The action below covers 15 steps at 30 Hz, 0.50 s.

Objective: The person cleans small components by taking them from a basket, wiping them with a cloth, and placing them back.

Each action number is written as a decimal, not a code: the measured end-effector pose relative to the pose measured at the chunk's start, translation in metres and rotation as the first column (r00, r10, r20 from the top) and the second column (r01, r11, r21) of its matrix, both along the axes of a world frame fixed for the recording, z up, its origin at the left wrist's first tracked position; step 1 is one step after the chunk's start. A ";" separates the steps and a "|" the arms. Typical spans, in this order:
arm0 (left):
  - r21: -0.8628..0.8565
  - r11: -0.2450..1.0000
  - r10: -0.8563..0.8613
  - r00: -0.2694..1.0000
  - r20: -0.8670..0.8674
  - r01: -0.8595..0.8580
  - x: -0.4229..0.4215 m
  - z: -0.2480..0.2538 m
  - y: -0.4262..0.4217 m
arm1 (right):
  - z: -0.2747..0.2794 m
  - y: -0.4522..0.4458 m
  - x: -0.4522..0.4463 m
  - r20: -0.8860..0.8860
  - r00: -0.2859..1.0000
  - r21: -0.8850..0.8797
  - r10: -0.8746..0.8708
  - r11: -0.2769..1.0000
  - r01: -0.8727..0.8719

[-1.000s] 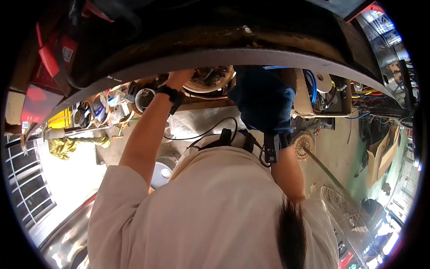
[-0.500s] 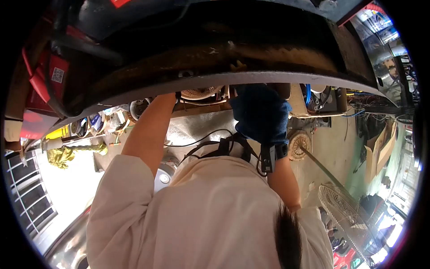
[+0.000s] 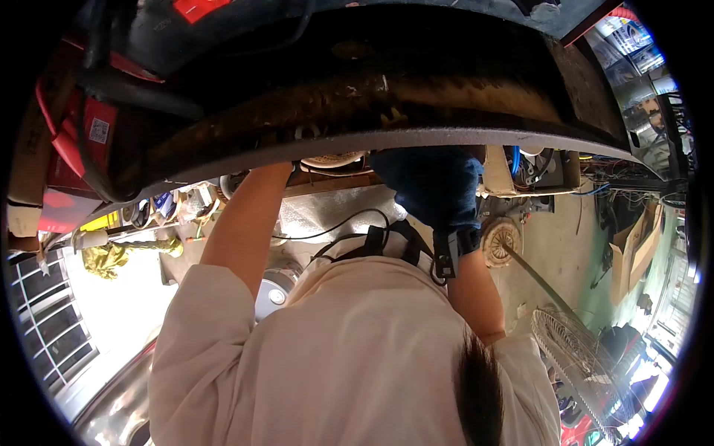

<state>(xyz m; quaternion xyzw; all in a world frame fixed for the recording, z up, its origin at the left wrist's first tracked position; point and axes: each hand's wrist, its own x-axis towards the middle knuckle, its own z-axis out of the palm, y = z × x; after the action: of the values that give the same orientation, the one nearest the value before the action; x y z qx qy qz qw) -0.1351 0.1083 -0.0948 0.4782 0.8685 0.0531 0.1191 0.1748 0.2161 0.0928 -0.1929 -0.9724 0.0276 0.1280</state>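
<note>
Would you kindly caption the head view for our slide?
Blue-gloved right hand beside a cardboard box; left hand hidden behind a grey edge.

Wide fisheye view in uneven light, with black filling the corners around a round picture. The shelf [image 3: 476, 138] lay mostly in shadow, nearly black, with dull brown patches toward its front edge, which the lens bowed into an arc. Beyond its left end, strong light burnt the floor [image 3: 123, 305] out to white. The pale shirt [image 3: 349, 334] was softly lit, with gentle fold shadows. The gloved hand [image 3: 435, 189] sat dim at the front edge, its dark blue folds hard to read. Past the shelf's right corner, white glare with a purple fringe washed out stretched, indistinct clutter.
</note>
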 end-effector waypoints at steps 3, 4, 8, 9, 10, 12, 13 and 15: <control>-0.049 0.999 -0.006 1.000 -0.019 0.005 -0.013 -0.020 0.011 | -0.006 0.001 0.000 -0.052 0.999 -0.055 -0.014 0.998 0.011; -0.070 0.998 -0.006 1.000 -0.026 0.004 -0.017 -0.027 0.013 | -0.006 0.001 0.002 -0.055 0.998 -0.069 -0.016 0.998 0.012; -0.110 0.994 -0.013 0.998 -0.056 0.007 -0.022 -0.046 0.017 | 0.003 0.004 0.011 0.131 0.991 0.008 0.012 1.000 -0.013; -0.116 0.993 -0.017 0.998 -0.064 0.010 -0.022 -0.048 0.018 | 0.003 0.005 0.012 0.188 0.982 0.046 0.008 0.999 -0.017; -0.123 0.992 -0.019 0.998 -0.068 0.010 -0.021 -0.051 0.017 | 0.003 0.005 0.014 0.143 0.989 0.065 -0.037 0.998 0.027; -0.127 0.992 -0.021 0.996 -0.085 0.010 -0.019 -0.056 0.016 | -0.005 0.006 0.019 0.044 0.995 0.089 -0.086 0.993 0.082; -0.127 0.992 -0.019 0.996 -0.089 0.008 -0.018 -0.055 0.016 | -0.011 0.007 0.022 -0.009 0.996 0.095 -0.091 0.991 0.091; -0.117 0.993 -0.012 0.996 -0.092 0.001 -0.015 -0.049 0.014 | -0.031 0.016 0.024 -0.109 0.993 0.072 -0.032 0.997 0.040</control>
<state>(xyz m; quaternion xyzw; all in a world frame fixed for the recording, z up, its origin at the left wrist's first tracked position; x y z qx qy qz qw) -0.1496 0.1227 -0.1438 0.4750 0.8732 -0.0204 0.1067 0.1992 0.2321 0.0616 -0.2039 -0.9608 -0.0002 0.1880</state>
